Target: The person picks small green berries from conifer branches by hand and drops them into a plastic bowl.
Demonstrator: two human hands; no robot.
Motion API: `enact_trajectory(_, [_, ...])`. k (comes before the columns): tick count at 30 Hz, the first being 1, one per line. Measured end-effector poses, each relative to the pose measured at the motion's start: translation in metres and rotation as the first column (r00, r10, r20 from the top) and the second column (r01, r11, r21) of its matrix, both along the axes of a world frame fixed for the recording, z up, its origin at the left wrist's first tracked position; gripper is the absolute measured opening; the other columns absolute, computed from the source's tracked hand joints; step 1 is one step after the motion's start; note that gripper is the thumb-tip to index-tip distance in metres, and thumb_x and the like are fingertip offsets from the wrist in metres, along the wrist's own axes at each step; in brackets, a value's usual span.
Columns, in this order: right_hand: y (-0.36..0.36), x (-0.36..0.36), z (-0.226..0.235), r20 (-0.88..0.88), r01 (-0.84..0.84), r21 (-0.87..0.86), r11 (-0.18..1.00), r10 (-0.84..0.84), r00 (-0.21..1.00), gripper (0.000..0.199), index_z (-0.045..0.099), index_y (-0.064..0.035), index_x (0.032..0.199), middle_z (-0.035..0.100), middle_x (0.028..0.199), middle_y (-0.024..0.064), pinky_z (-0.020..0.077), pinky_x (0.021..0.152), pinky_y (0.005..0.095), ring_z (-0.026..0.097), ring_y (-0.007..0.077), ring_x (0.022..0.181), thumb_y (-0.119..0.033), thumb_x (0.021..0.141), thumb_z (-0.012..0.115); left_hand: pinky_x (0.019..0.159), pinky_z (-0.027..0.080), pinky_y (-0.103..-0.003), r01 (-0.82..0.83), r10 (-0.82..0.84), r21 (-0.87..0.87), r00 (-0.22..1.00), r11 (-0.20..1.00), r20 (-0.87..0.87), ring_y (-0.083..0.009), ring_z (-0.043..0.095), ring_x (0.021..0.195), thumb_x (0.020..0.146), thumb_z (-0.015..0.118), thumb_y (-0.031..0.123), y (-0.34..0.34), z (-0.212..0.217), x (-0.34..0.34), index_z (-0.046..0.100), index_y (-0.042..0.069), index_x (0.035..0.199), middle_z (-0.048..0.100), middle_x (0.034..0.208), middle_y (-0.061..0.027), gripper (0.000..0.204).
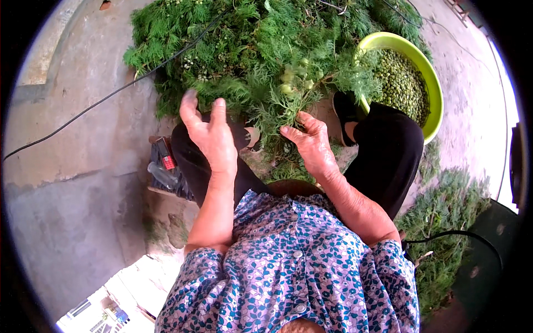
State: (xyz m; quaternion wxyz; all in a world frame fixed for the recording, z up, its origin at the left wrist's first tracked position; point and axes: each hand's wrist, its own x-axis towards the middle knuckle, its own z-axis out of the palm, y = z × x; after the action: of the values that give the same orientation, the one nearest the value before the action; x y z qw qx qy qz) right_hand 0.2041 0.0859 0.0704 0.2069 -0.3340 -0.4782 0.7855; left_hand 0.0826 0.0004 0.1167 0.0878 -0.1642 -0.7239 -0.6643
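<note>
1 sprig (295, 101) ahead of R hand (315, 143), near end pinched; L hand (213, 136) spread.

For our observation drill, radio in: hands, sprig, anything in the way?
Left hand open, nothing visible in it. Right hand pinching green sprig. Black cable slanting across foliage pile.

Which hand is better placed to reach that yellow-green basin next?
Probably the right hand: it is nearer the yellow-green basin of small green cones, which stands on its side, though its fingertips are at a conifer sprig. The left hand is open but farther away.
</note>
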Motion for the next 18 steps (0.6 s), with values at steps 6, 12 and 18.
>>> enact_trajectory(6, [0.008,0.000,-0.001,0.017,-0.070,0.254,0.965,0.068,0.998,0.020,0.057,0.0035,0.094,0.062,0.080,0.0035,0.0439,0.068,0.0244,0.051,0.0079,0.072,-0.001,0.075,0.062,0.077,0.043,-0.032,0.280,-0.538,-0.677,0.818,0.681,-0.203,-0.0242,0.056,0.086,0.075,0.065,0.012,-0.003,-0.017,0.017,0.060,0.002,0.089,0.061,0.093,-0.0098,0.018])
enact_trajectory(12, [0.007,0.003,-0.007,0.027,-0.054,0.157,0.986,0.050,0.998,0.020,0.057,0.0051,0.094,0.062,0.084,0.0041,0.0439,0.070,0.0245,0.052,0.0089,0.076,-0.001,0.075,0.062,0.066,0.045,-0.029,0.509,-0.555,-0.637,0.818,0.578,0.150,-0.0217,0.058,0.074,0.081,0.060,0.021,-0.004,-0.035,0.021,0.058,-0.003,0.090,0.059,0.079,-0.0119,0.025])
enact_trajectory(18, [0.005,0.001,-0.010,-0.051,-0.021,-0.187,0.982,0.012,0.999,0.028,0.059,0.0015,0.105,0.062,0.094,0.0036,0.0451,0.077,0.0252,0.055,0.0107,0.082,0.004,0.077,0.057,0.065,0.044,-0.036,0.766,-0.600,-0.356,0.641,0.535,0.478,-0.0252,0.058,0.075,0.075,0.065,0.035,-0.007,-0.052,0.019,0.056,0.001,0.088,0.059,0.079,-0.0146,0.038])
